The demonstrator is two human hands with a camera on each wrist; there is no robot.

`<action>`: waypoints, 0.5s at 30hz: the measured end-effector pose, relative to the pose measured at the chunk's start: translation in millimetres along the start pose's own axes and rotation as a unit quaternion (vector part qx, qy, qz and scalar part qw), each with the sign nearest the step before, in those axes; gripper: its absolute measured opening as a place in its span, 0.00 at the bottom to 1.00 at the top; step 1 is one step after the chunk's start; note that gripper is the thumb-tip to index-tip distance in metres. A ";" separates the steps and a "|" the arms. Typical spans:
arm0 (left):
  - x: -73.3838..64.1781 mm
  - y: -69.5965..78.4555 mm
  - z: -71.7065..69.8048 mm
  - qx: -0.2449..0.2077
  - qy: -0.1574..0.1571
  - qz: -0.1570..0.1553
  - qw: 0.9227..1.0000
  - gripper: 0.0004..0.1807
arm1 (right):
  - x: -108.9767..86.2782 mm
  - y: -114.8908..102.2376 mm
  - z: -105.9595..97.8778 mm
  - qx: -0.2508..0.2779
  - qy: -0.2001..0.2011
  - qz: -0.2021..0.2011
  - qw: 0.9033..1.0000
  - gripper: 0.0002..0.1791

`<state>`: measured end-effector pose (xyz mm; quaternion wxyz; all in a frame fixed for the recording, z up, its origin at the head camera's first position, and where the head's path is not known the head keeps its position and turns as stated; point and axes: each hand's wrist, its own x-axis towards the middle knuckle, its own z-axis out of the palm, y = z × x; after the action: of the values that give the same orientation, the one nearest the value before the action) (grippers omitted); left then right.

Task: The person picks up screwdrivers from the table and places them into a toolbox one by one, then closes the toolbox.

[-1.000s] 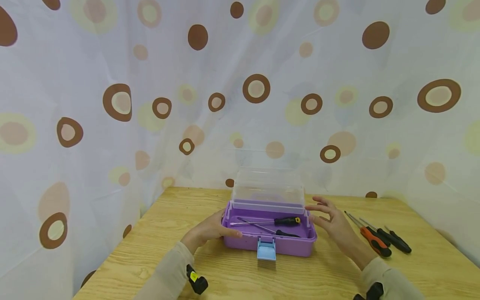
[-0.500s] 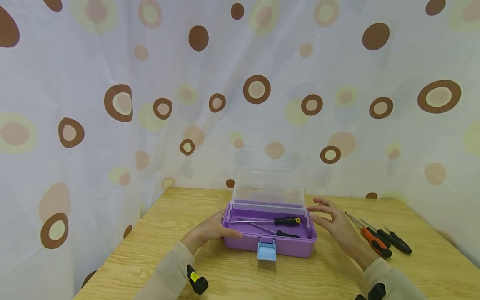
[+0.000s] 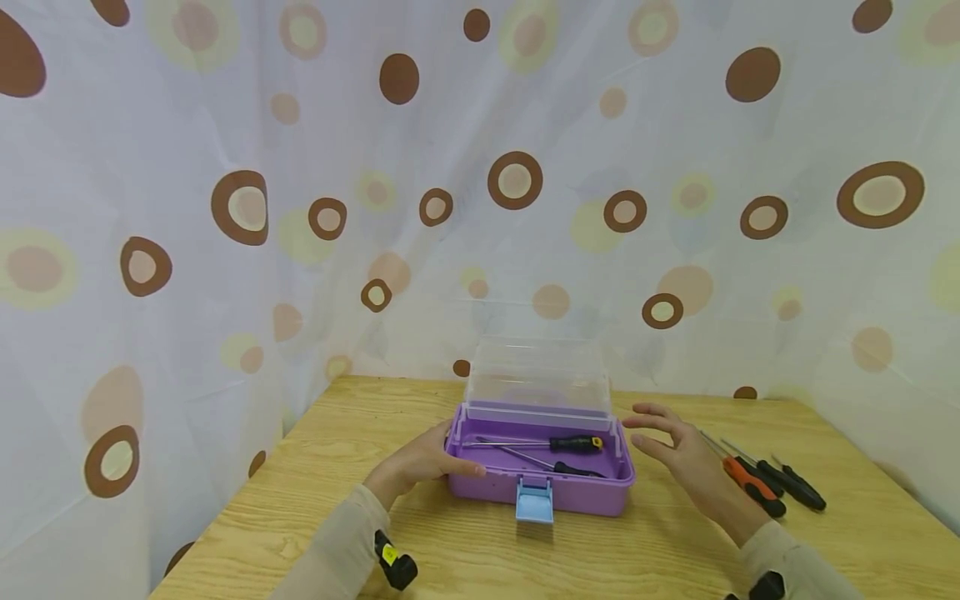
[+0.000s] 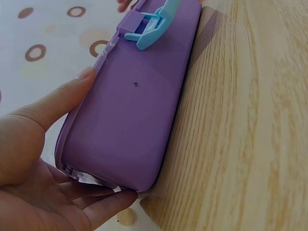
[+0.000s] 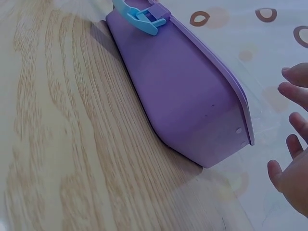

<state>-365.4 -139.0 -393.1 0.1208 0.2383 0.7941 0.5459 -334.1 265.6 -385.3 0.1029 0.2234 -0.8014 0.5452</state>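
A purple toolbox [image 3: 487,487] sits on the table, its clear lid [image 3: 536,379] tipped back and its light-blue latch [image 3: 535,503] hanging down in front. Inside lie two screwdrivers: one with a black handle and yellow end [image 3: 576,444], and a black-handled one [image 3: 573,470] crossing below it. My left hand [image 3: 422,463] grips the box's left end, thumb along the front rim and fingers against the end wall, as the left wrist view shows. Beside the right end is my right hand [image 3: 678,454], fingers spread and holding nothing; the right wrist view shows a gap between it and the toolbox [image 5: 178,91].
To the right on the wooden table [image 3: 600,558] lie an orange-and-black-handled screwdriver [image 3: 753,488] and several black-handled screwdrivers [image 3: 798,487], close past my right forearm. A white curtain with brown dots [image 3: 555,250] hangs behind the table and along both sides.
My right hand has drawn away from the toolbox's right end, moving slightly right. The left hand and the toolbox have stayed in place.
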 end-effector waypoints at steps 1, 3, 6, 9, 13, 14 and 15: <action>-0.2 0.2 0.0 0.002 0.001 -0.002 1.000 0.56 | -0.7 0.4 -0.9 0.001 0.001 0.002 1.000 0.20; -0.4 0.2 -0.1 0.003 0.002 -0.006 1.000 0.57 | -2.0 1.1 -2.9 0.007 0.000 0.006 1.000 0.21; -0.5 0.3 -0.1 0.003 0.002 -0.008 1.000 0.56 | -3.7 1.8 -6.1 0.015 -0.001 0.010 1.000 0.21; -0.3 0.0 0.0 0.005 0.003 -0.008 1.000 0.56 | -5.4 2.1 -9.2 0.020 0.000 0.015 1.000 0.21; -0.5 0.1 0.1 0.008 0.006 -0.008 1.000 0.57 | -8.0 2.4 -14.1 0.011 0.003 0.016 1.000 0.21; -0.6 0.2 0.1 0.007 0.005 -0.007 1.000 0.57 | -8.7 2.8 -15.7 0.007 0.005 0.014 1.000 0.21; -0.8 0.3 0.1 0.007 0.005 -0.006 1.000 0.57 | -9.5 3.5 -17.6 0.003 0.006 0.011 1.000 0.21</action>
<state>-364.6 -139.2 -392.9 0.1187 0.2316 0.8002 0.5403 -328.8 285.2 -385.2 0.1009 0.2114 -0.8014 0.5503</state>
